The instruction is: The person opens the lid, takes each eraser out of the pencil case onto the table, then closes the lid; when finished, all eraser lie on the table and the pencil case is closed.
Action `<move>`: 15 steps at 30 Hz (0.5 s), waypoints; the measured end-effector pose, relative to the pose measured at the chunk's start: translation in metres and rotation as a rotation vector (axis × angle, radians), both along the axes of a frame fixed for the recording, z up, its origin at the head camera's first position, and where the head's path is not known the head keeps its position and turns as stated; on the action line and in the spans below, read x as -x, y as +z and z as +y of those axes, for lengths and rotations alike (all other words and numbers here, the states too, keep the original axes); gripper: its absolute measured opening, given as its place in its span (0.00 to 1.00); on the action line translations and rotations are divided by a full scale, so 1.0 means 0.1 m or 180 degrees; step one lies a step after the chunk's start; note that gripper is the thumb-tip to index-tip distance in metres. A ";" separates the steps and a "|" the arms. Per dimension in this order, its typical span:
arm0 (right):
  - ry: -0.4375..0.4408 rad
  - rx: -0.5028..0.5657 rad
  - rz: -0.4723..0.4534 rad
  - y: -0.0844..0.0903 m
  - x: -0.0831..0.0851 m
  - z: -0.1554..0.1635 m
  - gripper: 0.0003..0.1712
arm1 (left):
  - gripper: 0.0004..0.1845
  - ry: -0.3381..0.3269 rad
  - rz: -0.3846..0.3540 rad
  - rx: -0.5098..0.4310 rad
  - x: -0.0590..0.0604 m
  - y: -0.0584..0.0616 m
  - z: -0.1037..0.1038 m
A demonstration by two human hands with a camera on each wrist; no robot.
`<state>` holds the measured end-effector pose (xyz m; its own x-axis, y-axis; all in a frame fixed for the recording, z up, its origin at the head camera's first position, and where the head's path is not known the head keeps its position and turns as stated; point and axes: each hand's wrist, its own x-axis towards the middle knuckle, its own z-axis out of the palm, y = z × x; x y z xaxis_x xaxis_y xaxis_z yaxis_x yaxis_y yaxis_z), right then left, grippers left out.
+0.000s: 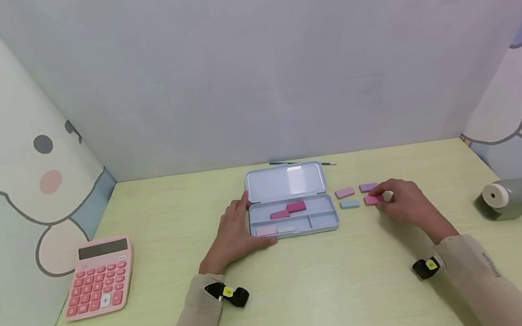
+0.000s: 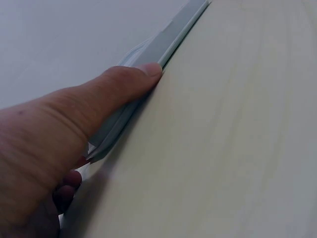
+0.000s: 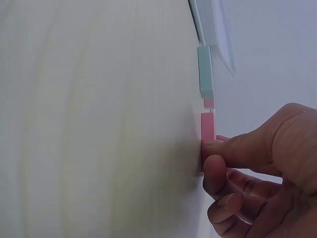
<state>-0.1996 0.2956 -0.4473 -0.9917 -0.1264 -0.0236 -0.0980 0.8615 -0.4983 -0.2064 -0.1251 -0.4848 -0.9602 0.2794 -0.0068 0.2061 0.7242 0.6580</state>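
Observation:
An open pale-blue pencil case (image 1: 324, 222) lies with its lid (image 1: 285, 182) tipped back. My left hand (image 1: 236, 234) holds its left end, thumb along the front edge and fingers at the side. Inside, two deep-pink erasers (image 1: 296, 207) sit in the long rear compartment; a pale pink eraser (image 1: 266, 231) and a whitish one (image 1: 286, 229) lie in the front left one. Right of the case, my right hand (image 1: 404, 203) pinches a pink eraser (image 3: 208, 126) at the tabletop. Near it lie a light pink eraser (image 1: 345, 192), a purple eraser (image 1: 368, 187) and a light blue eraser (image 1: 350, 204).
A pencil (image 1: 328, 163) lies behind the raised lid. Far left is a pink calculator (image 1: 99, 277). At the right edge, a grey-green cylinder with a white round end (image 1: 508, 198) lies on its side. A pale wall (image 1: 265, 69) borders the table's back.

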 end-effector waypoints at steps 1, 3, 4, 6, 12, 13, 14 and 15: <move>0.0002 -0.0010 -0.0004 0.00 0.00 0.00 0.14 | 0.73 0.0000 -0.0001 -0.0003 0.00 0.00 0.00; 0.0003 -0.0039 -0.0018 0.00 0.01 -0.01 0.14 | 0.73 0.0003 -0.0013 -0.0020 -0.01 -0.01 0.00; 0.0005 -0.0063 -0.0024 0.00 0.01 -0.02 0.15 | 0.73 0.0004 -0.0014 -0.0018 -0.01 -0.01 0.00; 0.0020 -0.0107 -0.0026 0.00 0.02 -0.04 0.15 | 0.73 0.0003 -0.0006 -0.0021 -0.01 -0.01 0.00; 0.0236 -0.0128 0.0241 0.05 0.06 -0.14 0.14 | 0.73 0.0010 0.0020 0.0012 0.00 -0.01 0.00; 0.0277 -0.0114 0.0288 0.06 0.07 -0.17 0.14 | 0.73 0.0009 0.0024 0.0021 0.00 -0.01 0.00; 0.0298 -0.0092 0.0313 0.07 0.08 -0.21 0.14 | 0.73 0.0005 0.0029 0.0023 0.00 -0.01 0.00; 0.0321 -0.0068 0.0338 0.08 0.10 -0.25 0.13 | 0.73 0.0004 0.0033 0.0021 0.00 -0.01 0.00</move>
